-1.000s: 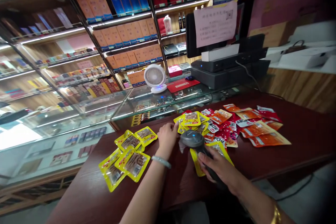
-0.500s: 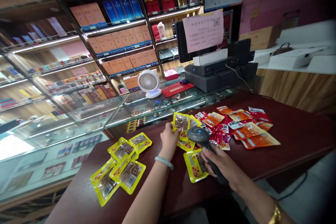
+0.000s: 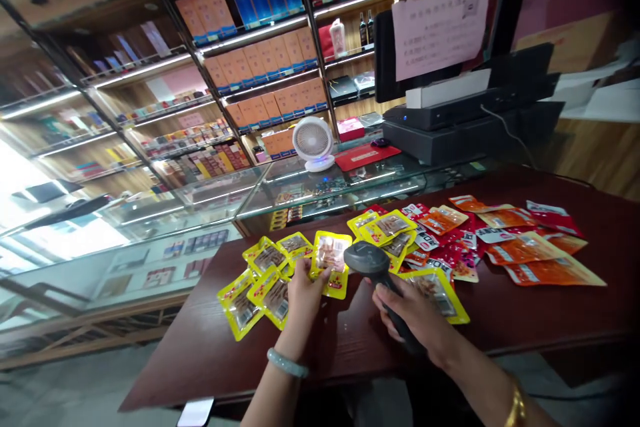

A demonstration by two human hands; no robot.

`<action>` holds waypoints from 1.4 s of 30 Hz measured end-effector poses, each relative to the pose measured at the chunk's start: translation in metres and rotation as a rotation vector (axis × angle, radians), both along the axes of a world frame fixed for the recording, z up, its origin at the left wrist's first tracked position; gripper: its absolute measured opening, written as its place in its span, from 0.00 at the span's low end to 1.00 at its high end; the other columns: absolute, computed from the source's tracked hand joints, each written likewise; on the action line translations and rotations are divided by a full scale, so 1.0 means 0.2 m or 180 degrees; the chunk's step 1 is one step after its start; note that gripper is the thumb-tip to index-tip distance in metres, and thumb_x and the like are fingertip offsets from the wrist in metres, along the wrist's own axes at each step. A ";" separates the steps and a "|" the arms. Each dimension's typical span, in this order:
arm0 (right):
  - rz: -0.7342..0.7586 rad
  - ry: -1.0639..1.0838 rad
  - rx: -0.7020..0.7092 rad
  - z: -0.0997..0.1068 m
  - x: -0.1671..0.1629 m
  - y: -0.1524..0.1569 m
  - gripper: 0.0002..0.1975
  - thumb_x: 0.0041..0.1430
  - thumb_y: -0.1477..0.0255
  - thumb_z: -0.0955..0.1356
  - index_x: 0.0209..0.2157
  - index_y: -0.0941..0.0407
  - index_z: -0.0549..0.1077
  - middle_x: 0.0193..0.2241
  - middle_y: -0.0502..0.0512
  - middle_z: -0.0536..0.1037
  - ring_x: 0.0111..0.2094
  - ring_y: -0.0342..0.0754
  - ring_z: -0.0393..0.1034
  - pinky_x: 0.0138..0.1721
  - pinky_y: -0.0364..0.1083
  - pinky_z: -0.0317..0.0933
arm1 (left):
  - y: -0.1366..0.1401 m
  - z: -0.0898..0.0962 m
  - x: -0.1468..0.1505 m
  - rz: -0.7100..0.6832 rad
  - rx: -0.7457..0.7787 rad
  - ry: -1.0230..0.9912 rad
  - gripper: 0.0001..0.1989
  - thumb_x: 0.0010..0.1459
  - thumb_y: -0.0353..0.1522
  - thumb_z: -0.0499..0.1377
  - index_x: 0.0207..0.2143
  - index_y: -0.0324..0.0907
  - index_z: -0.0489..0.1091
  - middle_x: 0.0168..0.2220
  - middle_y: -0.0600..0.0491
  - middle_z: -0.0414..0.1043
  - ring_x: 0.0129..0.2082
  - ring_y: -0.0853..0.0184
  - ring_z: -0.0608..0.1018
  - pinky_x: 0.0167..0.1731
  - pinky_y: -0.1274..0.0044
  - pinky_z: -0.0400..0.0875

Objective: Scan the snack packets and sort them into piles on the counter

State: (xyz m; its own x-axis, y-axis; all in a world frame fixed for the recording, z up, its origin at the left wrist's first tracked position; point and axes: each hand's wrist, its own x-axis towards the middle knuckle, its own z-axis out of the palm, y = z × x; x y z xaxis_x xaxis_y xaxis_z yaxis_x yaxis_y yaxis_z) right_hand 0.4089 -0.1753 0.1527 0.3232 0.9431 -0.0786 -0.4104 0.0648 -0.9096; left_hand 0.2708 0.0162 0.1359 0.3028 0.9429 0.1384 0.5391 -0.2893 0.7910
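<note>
Pinching a yellow packet [image 3: 331, 248] by its lower edge, the left hand [image 3: 306, 285] has its thumb and fingers closed on it near the middle of the dark red table [image 3: 187, 363]. The packet stands just beyond the fingertips, toward the right hand's side. Another yellow packet [image 3: 339, 285] shows directly below it; whether the left hand grips that one too, I cannot tell. The right hand [image 3: 407, 313] is wrapped around the handle of a dark handheld scanner [image 3: 367, 259], whose head is just beside the pinched packet, on its right. To the left of the left hand lies an overlapping group of yellow packets [image 3: 267, 297]. Beyond the scanner is a yellow pile [image 3: 387, 227], with red and orange packets [image 3: 525, 250] spread to its right. One more yellow packet [image 3: 445, 295] lies beside the right hand, partly hidden behind it.
</note>
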 end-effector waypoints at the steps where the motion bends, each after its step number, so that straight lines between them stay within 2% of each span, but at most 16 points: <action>1: 0.0089 0.0015 -0.0007 -0.01 -0.03 0.01 0.23 0.56 0.49 0.71 0.33 0.53 0.62 0.23 0.40 0.62 0.15 0.34 0.55 0.13 0.36 0.50 | 0.01 0.00 -0.05 0.0099 0.0059 0.0127 0.19 0.48 0.44 0.65 0.38 0.46 0.65 0.38 0.50 0.76 0.39 0.57 0.78 0.39 0.71 0.68; 7: 0.0354 -0.0025 -0.0029 -0.09 -0.12 0.06 0.23 0.56 0.48 0.70 0.34 0.53 0.62 0.21 0.40 0.63 0.13 0.34 0.53 0.12 0.36 0.48 | 0.12 0.01 -0.36 0.0854 0.0505 0.1595 0.22 0.56 0.46 0.59 0.48 0.43 0.65 0.47 0.40 0.76 0.51 0.48 0.76 0.49 0.61 0.66; 11: 0.0388 -0.0062 -0.0072 -0.10 -0.12 0.06 0.23 0.56 0.48 0.70 0.34 0.52 0.62 0.20 0.39 0.64 0.13 0.35 0.53 0.12 0.36 0.49 | 0.13 0.03 -0.41 0.1089 0.0964 0.1967 0.32 0.55 0.48 0.58 0.58 0.43 0.61 0.57 0.39 0.69 0.59 0.45 0.68 0.56 0.59 0.61; 13: 0.0364 -0.0053 -0.0081 -0.09 -0.11 0.05 0.24 0.55 0.48 0.70 0.35 0.52 0.62 0.20 0.39 0.64 0.13 0.35 0.53 0.12 0.36 0.49 | 0.11 0.04 -0.36 0.1113 0.1213 0.1927 0.36 0.55 0.49 0.58 0.63 0.45 0.57 0.64 0.40 0.61 0.64 0.45 0.62 0.60 0.57 0.57; 15: 0.0309 -0.0042 -0.0042 -0.09 -0.09 0.03 0.24 0.55 0.47 0.70 0.35 0.52 0.62 0.19 0.38 0.63 0.12 0.35 0.53 0.12 0.36 0.48 | 0.08 0.07 -0.25 0.0882 0.1332 0.1818 0.35 0.56 0.50 0.58 0.63 0.46 0.58 0.65 0.42 0.58 0.65 0.47 0.60 0.62 0.58 0.54; 19: 0.0097 0.0019 0.0024 -0.07 -0.02 -0.03 0.25 0.54 0.47 0.71 0.35 0.53 0.63 0.19 0.38 0.62 0.13 0.34 0.52 0.12 0.36 0.48 | 0.02 0.14 0.09 -0.0148 0.1480 0.1534 0.26 0.58 0.48 0.58 0.56 0.47 0.67 0.59 0.46 0.68 0.61 0.53 0.66 0.61 0.65 0.57; 21: -0.0055 0.0041 -0.0038 -0.06 0.02 -0.06 0.25 0.54 0.47 0.71 0.36 0.53 0.63 0.19 0.38 0.63 0.13 0.34 0.53 0.12 0.36 0.49 | -0.02 0.18 0.28 -0.0622 0.1535 0.1463 0.25 0.60 0.48 0.56 0.56 0.46 0.68 0.56 0.46 0.71 0.58 0.55 0.69 0.60 0.67 0.59; 25: -0.0314 0.0097 -0.0116 -0.06 0.11 -0.12 0.25 0.53 0.47 0.72 0.34 0.53 0.63 0.18 0.39 0.64 0.13 0.34 0.54 0.13 0.35 0.49 | -0.07 0.23 0.63 -0.1061 0.1397 0.1750 0.26 0.63 0.47 0.53 0.59 0.44 0.66 0.60 0.44 0.68 0.59 0.53 0.68 0.55 0.64 0.62; 28: -0.0456 0.0224 -0.0114 -0.06 0.17 -0.17 0.26 0.51 0.47 0.73 0.33 0.53 0.63 0.19 0.39 0.63 0.14 0.33 0.54 0.13 0.35 0.48 | -0.08 0.22 0.79 -0.1291 0.1327 0.2030 0.27 0.62 0.47 0.53 0.58 0.43 0.66 0.60 0.43 0.68 0.61 0.51 0.67 0.55 0.62 0.62; 32: -0.0569 0.0301 -0.0154 -0.06 0.22 -0.22 0.27 0.50 0.47 0.74 0.35 0.54 0.64 0.21 0.39 0.63 0.15 0.33 0.55 0.14 0.35 0.49 | -0.06 0.17 0.83 -0.1364 0.1256 0.2119 0.25 0.56 0.47 0.59 0.51 0.44 0.68 0.56 0.43 0.71 0.59 0.53 0.69 0.53 0.65 0.62; 37: -0.0692 0.0299 -0.0266 -0.03 0.26 -0.25 0.28 0.48 0.47 0.74 0.36 0.54 0.65 0.20 0.39 0.63 0.15 0.33 0.54 0.14 0.35 0.48 | -0.07 0.13 0.73 -0.1116 0.1297 0.1808 0.29 0.46 0.45 0.67 0.47 0.41 0.65 0.48 0.43 0.74 0.54 0.52 0.73 0.51 0.66 0.62; 39: -0.0697 0.0271 -0.0268 -0.01 0.26 -0.25 0.28 0.48 0.47 0.74 0.34 0.54 0.64 0.19 0.39 0.62 0.14 0.33 0.53 0.15 0.35 0.48 | -0.07 0.12 0.67 -0.1008 0.1251 0.1567 0.26 0.48 0.43 0.67 0.45 0.42 0.64 0.43 0.46 0.76 0.48 0.55 0.76 0.48 0.68 0.63; 42: -0.0651 0.0258 -0.0252 0.00 0.25 -0.25 0.28 0.48 0.46 0.74 0.32 0.54 0.63 0.18 0.39 0.61 0.15 0.33 0.52 0.15 0.35 0.48 | -0.07 0.12 0.57 -0.0937 0.0891 0.1052 0.20 0.51 0.38 0.65 0.43 0.44 0.63 0.38 0.52 0.76 0.40 0.61 0.78 0.42 0.73 0.65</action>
State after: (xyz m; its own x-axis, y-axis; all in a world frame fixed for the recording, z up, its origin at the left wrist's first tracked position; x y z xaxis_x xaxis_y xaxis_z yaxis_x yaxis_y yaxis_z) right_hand 0.4593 -0.2244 0.1536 0.4967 0.8484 -0.1831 -0.4679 0.0840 -0.8798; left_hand 0.3850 0.0030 0.1590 0.6196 0.7519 0.2251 0.6110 -0.6421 0.4631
